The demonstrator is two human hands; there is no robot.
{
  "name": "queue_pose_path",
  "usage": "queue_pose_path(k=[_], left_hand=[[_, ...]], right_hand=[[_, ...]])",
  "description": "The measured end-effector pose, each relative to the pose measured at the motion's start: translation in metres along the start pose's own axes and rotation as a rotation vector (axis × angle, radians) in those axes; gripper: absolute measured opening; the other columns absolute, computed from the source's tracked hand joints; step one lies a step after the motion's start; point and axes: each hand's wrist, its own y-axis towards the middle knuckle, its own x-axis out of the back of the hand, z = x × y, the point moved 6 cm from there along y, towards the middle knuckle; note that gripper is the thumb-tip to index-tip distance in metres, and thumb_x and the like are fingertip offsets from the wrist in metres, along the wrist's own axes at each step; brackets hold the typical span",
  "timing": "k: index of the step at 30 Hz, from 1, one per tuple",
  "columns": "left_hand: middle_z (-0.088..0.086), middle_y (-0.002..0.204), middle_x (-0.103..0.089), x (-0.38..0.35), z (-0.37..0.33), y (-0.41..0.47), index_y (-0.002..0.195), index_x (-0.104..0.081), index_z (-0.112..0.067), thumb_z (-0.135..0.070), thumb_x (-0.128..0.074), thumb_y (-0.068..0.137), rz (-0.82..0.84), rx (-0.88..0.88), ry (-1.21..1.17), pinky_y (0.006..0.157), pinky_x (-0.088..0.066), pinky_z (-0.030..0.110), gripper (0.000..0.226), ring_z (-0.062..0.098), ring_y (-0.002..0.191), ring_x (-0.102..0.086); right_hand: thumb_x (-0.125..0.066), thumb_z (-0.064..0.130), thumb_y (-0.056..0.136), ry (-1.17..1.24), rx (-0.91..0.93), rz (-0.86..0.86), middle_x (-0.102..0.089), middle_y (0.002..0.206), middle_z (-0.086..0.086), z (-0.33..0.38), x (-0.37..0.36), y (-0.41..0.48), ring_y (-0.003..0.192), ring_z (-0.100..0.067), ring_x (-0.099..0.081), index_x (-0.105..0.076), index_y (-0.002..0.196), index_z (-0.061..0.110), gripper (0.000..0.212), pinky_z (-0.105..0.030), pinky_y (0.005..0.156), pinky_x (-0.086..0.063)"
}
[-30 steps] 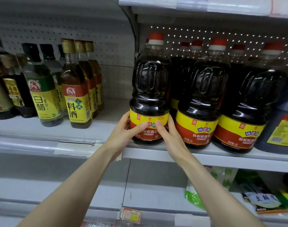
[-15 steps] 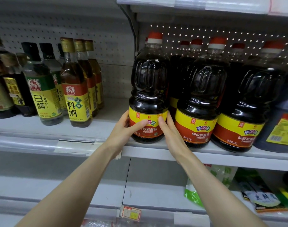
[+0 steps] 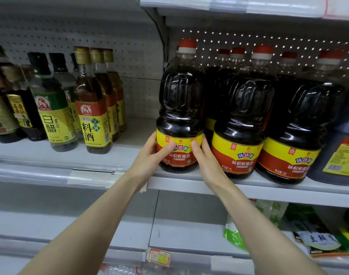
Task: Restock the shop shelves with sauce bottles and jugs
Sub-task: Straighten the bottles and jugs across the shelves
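A large dark soy sauce jug (image 3: 180,100) with a red cap and a yellow-and-red label stands upright at the left end of the right shelf (image 3: 219,184). My left hand (image 3: 149,157) wraps its left lower side, thumb on the label. My right hand (image 3: 203,157) holds its right lower side, thumb on the label too. To its right stand two matching jugs (image 3: 243,116) in the front row, with more red-capped jugs behind them.
On the left shelf (image 3: 30,155) stand slim bottles: a white vinegar bottle (image 3: 50,108), a cooking wine bottle (image 3: 93,108) and dark sauce bottles (image 3: 3,108). A blue-grey jug (image 3: 342,155) sits at the far right. Packaged goods (image 3: 316,235) lie on the shelf below.
The jug has turned slightly under both hands, so more of its label faces front. Both hands stay on its base.
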Motion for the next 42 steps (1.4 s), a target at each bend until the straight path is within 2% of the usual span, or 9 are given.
queue_pose_path(k=[6, 22, 25, 28, 30, 32, 35, 38, 42], left_hand=[[-0.01, 0.116, -0.065, 0.001, 0.0, -0.001, 0.128, -0.048, -0.028, -0.036, -0.064, 0.077, -0.049, -0.004, -0.002, 0.074, -0.05, 0.011, 0.054, -0.004, 0.1, -0.063], [-0.006, 0.124, -0.06, 0.004, 0.005, 0.0, 0.137, -0.041, -0.022, -0.043, -0.067, 0.072, -0.078, 0.053, 0.009, 0.079, -0.051, 0.016, 0.074, 0.003, 0.11, -0.059], [-0.006, 0.123, -0.062, 0.004, 0.002, 0.0, 0.133, -0.044, -0.025, -0.04, -0.068, 0.071, -0.047, 0.084, -0.003, 0.083, -0.05, 0.019, 0.068, 0.006, 0.111, -0.06], [-0.008, 0.118, -0.064, 0.001, -0.007, -0.005, 0.125, -0.05, -0.029, -0.031, -0.068, 0.079, -0.06, 0.078, 0.013, 0.079, -0.051, 0.014, 0.05, -0.002, 0.103, -0.062], [-0.013, 0.113, -0.063, 0.002, -0.013, -0.011, 0.123, -0.05, -0.025, -0.025, -0.069, 0.084, -0.166, 0.048, 0.044, 0.075, -0.049, 0.009, 0.044, -0.009, 0.096, -0.061], [-0.014, 0.109, -0.06, 0.005, -0.018, -0.02, 0.117, -0.05, -0.024, -0.03, -0.071, 0.083, -0.327, 0.022, 0.154, 0.079, -0.045, 0.011, 0.04, -0.005, 0.099, -0.058], [0.0, 0.103, -0.06, 0.004, -0.027, -0.034, 0.102, -0.055, -0.016, -0.037, -0.071, 0.083, -0.49, 0.001, 0.268, 0.075, -0.044, 0.018, 0.033, 0.007, 0.092, -0.056], [0.003, 0.089, -0.061, -0.016, -0.036, -0.043, 0.093, -0.057, -0.01, -0.03, -0.07, 0.084, -0.458, -0.018, 0.222, 0.068, -0.045, 0.014, 0.026, 0.012, 0.079, -0.055], [0.001, 0.09, -0.065, -0.055, -0.038, -0.04, 0.099, -0.059, -0.01, -0.027, -0.072, 0.083, -0.321, 0.009, 0.18, 0.074, -0.051, 0.02, 0.026, 0.009, 0.08, -0.061]], right_hand=[[-0.036, 0.054, 0.097, -0.029, -0.027, 0.025, -0.035, 0.15, 0.02, -0.001, -0.001, 0.002, 0.135, -0.003, -0.037, -0.013, 0.151, 0.045, 0.059, -0.04, 0.116, -0.03], [-0.036, 0.051, 0.099, -0.01, -0.044, 0.041, -0.033, 0.151, 0.019, 0.003, -0.002, 0.002, 0.136, -0.002, -0.035, -0.013, 0.151, 0.043, 0.058, -0.038, 0.116, -0.03], [-0.038, 0.048, 0.099, 0.005, -0.05, 0.02, -0.035, 0.151, 0.018, 0.007, -0.002, -0.002, 0.135, -0.002, -0.036, -0.016, 0.151, 0.042, 0.057, -0.037, 0.115, -0.031], [-0.044, 0.041, 0.099, 0.014, -0.06, -0.003, -0.041, 0.145, 0.019, 0.018, 0.0, -0.012, 0.129, 0.002, -0.041, -0.024, 0.15, 0.038, 0.054, -0.028, 0.11, -0.037], [-0.05, 0.03, 0.099, 0.051, -0.051, -0.006, -0.049, 0.13, 0.028, 0.029, 0.003, -0.021, 0.114, 0.017, -0.047, -0.035, 0.142, 0.038, 0.047, -0.01, 0.093, -0.043], [-0.054, 0.026, 0.097, 0.083, -0.064, -0.057, -0.049, 0.117, 0.033, 0.037, 0.012, -0.033, 0.1, 0.024, -0.05, -0.035, 0.137, 0.038, 0.046, -0.003, 0.082, -0.042], [-0.057, 0.03, 0.095, 0.047, -0.09, -0.176, -0.057, 0.123, 0.016, 0.045, 0.034, -0.051, 0.106, 0.007, -0.054, -0.05, 0.134, 0.026, 0.041, -0.018, 0.096, -0.044], [-0.059, 0.031, 0.094, -0.027, -0.087, -0.245, -0.066, 0.113, 0.007, 0.049, 0.055, -0.069, 0.106, -0.007, -0.061, -0.059, 0.123, 0.022, 0.03, -0.032, 0.097, -0.049], [-0.06, 0.029, 0.094, -0.084, -0.049, -0.306, -0.066, 0.105, 0.011, 0.056, 0.084, -0.085, 0.099, -0.002, -0.062, -0.06, 0.116, 0.024, 0.023, -0.025, 0.087, -0.05]])
